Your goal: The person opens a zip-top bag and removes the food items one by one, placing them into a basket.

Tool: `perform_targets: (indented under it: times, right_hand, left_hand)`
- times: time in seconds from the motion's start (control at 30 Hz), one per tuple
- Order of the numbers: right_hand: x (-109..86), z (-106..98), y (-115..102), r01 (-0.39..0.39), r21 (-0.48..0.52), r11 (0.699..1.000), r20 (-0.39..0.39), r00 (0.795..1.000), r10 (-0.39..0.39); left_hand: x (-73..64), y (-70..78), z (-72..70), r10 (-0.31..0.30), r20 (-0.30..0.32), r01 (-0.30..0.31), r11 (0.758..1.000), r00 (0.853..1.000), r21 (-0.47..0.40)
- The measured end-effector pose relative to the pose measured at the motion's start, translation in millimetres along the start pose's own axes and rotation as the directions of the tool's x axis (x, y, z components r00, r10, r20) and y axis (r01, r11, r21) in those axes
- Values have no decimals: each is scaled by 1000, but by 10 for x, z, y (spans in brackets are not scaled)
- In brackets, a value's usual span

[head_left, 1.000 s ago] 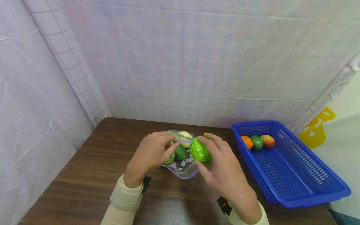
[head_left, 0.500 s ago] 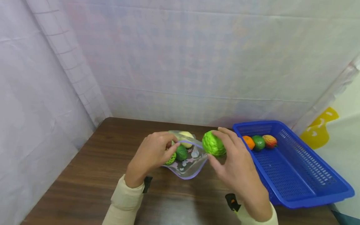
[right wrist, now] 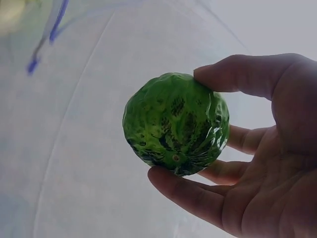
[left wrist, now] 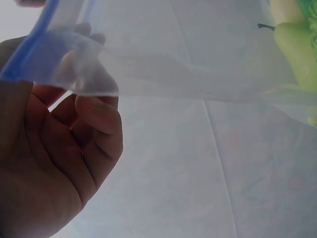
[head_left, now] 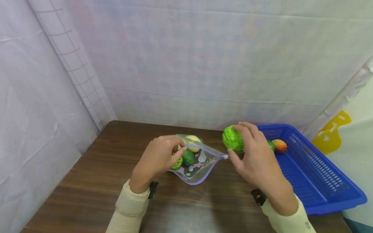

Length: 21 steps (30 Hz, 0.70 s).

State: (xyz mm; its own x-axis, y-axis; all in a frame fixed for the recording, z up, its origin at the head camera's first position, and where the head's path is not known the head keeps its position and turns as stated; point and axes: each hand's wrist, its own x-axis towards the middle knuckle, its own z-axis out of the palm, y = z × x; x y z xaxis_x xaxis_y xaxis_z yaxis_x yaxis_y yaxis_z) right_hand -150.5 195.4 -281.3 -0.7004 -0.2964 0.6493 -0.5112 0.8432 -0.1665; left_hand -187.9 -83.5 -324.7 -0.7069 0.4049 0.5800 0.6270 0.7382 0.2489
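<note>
My left hand [head_left: 159,156] pinches the left edge of a clear zip bag [head_left: 204,173] with purple edging and pale printed shapes. The bag's mouth gapes. Inside lie a dark green fruit [head_left: 188,157], a pale yellow fruit [head_left: 193,141] and a green speckled one [head_left: 177,164], partly covered by my left hand. In the left wrist view, a pale green pear-shaped fruit [left wrist: 294,52] with a stem shows through the plastic. My right hand [head_left: 259,158] holds a bumpy bright green custard apple [right wrist: 176,124] between thumb and fingers, raised between the bag and the blue basket.
The blue plastic basket [head_left: 335,202] stands at the table's right side. A red-yellow fruit [head_left: 279,146] and a green fruit [head_left: 271,145] show in it, partly behind my right hand. Brown wooden table [head_left: 96,174] extends left of the bag. A white sheet [head_left: 186,64] hangs behind.
My right hand has moved right and slightly up with the custard apple, from over the bag towards the basket. The bag's right corner now shows. My left hand has stayed put.
</note>
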Motion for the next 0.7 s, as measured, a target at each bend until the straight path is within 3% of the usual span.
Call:
perform_targets:
  times: [0.17, 0.43, 0.7]
  right_hand:
    - [87, -106, 86, 32, -44, 998, 6, 999, -32]
    - [138, -147, 190, 50, -102, 994, 89, 995, -41]
    - [209, -192, 432, 9, -158, 987, 223, 974, 27]
  left_hand:
    - [9, -13, -4, -4, 7, 4, 1000, 1000, -5]
    - [21, -16, -18, 1, 14, -1, 1000, 1000, -5]
    - [27, -6, -16, -6, 19, 7, 1000, 1000, -15]
